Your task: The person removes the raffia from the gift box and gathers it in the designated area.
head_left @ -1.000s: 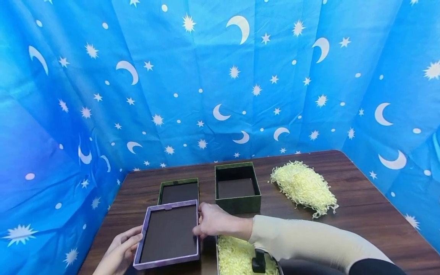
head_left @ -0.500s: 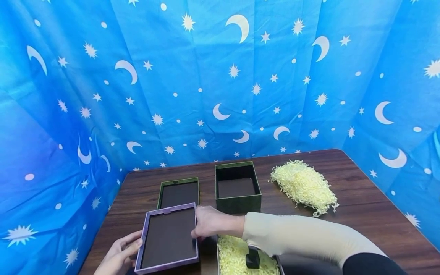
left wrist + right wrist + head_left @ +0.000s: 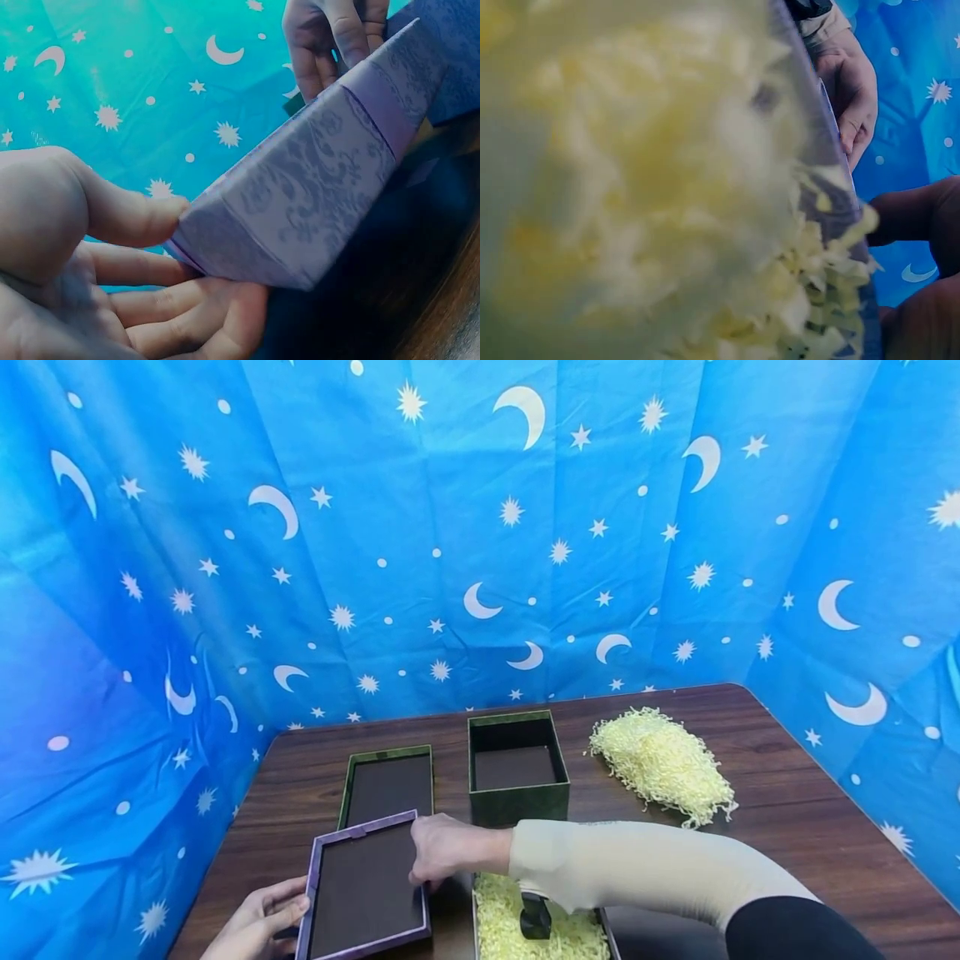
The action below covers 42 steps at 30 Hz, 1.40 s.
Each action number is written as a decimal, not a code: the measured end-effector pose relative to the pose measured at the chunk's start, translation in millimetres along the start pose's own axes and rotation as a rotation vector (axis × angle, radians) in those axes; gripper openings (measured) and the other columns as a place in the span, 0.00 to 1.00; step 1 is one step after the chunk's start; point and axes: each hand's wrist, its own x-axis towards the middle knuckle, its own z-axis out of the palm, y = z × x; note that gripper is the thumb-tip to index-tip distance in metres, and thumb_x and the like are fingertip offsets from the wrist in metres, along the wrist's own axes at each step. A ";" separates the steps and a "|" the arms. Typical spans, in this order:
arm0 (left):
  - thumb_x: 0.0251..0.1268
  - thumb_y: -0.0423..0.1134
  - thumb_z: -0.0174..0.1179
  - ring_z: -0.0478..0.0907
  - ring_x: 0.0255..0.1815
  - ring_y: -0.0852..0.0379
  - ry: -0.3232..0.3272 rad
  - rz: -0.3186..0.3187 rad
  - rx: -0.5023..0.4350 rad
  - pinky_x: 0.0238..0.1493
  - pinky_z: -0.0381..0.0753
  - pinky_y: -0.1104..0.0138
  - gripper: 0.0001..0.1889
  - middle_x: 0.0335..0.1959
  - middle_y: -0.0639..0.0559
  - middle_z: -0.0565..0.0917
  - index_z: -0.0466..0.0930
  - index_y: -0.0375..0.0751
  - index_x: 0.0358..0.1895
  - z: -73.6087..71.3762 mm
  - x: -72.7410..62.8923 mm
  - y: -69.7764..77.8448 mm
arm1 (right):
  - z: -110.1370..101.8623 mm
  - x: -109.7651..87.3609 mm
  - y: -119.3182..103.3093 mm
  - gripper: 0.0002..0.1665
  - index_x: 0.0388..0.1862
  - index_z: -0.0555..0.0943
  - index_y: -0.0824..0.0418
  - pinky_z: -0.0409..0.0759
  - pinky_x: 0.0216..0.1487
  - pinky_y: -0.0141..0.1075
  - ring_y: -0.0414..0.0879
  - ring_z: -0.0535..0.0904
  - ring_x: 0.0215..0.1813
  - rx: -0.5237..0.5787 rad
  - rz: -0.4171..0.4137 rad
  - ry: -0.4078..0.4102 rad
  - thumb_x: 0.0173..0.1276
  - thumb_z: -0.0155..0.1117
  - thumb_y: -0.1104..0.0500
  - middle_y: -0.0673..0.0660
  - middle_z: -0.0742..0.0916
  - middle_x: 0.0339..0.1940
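Both hands hold a shallow purple patterned box lid (image 3: pixel 367 889), its dark inside facing up, low at the front left in the head view. My left hand (image 3: pixel 262 917) grips its left side; in the left wrist view the thumb (image 3: pixel 142 214) lies on the top edge and the fingers curl at the patterned side wall (image 3: pixel 300 195). My right hand (image 3: pixel 446 850) holds the upper right side, fingertips partly hidden behind it. Below my right forearm stands a box filled with yellow shredded paper (image 3: pixel 502 918), which appears blurred and close in the right wrist view.
A green lid (image 3: pixel 390 789) lies behind the purple one, partly covered by it. To its right stands a deep green box (image 3: pixel 521 802) with nothing inside. A heap of yellow shredded paper (image 3: pixel 663 764) sits at the back right of the wooden table (image 3: pixel 300 777). Blue cloth hangs around.
The purple lid has shifted slightly left and toward me, turning a little counterclockwise. My right hand and forearm have moved left with it; my left hand keeps its hold.
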 end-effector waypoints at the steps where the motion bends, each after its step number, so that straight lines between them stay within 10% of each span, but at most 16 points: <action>1: 0.76 0.40 0.51 0.82 0.49 0.55 0.011 -0.006 0.026 0.49 0.84 0.54 0.35 0.51 0.51 0.84 0.48 0.17 0.71 0.0 0.2 0.0 | 1.0 0.6 -0.6 0.16 0.33 0.75 0.60 0.77 0.35 0.23 0.37 0.82 0.16 -0.004 0.006 0.002 0.52 0.74 0.57 0.44 0.82 0.08; 21: 0.69 0.40 0.60 0.84 0.43 0.50 0.177 -0.033 0.185 0.43 0.86 0.54 0.37 0.46 0.43 0.85 0.53 0.17 0.69 1.6 4.2 -8.1 | 13.1 8.1 -9.2 0.35 0.47 0.72 0.68 0.80 0.38 0.23 0.34 0.75 0.13 -0.135 0.035 0.042 0.46 0.80 0.53 0.42 0.79 0.09; 42: 0.66 0.37 0.62 0.85 0.39 0.50 0.257 -0.048 0.292 0.38 0.87 0.55 0.35 0.44 0.39 0.85 0.58 0.19 0.68 4.9 11.0 -14.6 | 19.0 10.8 -5.7 0.19 0.07 0.74 0.53 0.71 0.22 0.25 0.37 0.73 0.19 -0.210 -0.052 -0.030 0.43 0.77 0.56 0.45 0.79 0.12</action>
